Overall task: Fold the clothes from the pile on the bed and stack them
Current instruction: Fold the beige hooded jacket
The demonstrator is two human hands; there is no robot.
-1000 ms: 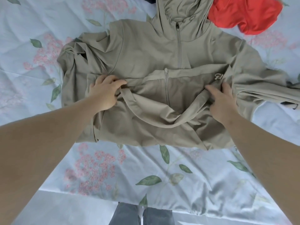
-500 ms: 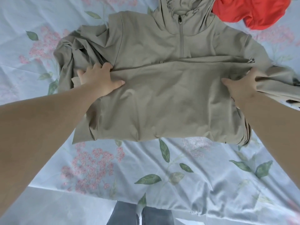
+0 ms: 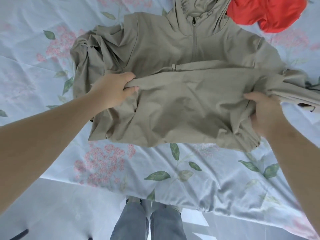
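Khaki hoodie [image 3: 190, 104] gripped by left hand [image 3: 110, 91], right hand [image 3: 266, 113].

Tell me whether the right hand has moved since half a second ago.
Yes. The right hand has come back toward the person, away from the red garment and nearer the leaf print, gripping the jacket.

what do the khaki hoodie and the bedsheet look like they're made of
The khaki hoodie looks like a thin, smooth synthetic knit with a matte finish: it drapes in soft, fine folds. The bedsheet is probably light woven cotton or a blend: faint sheen, printed flowers and leaves, crisp small creases. Neither is certain from looks alone.
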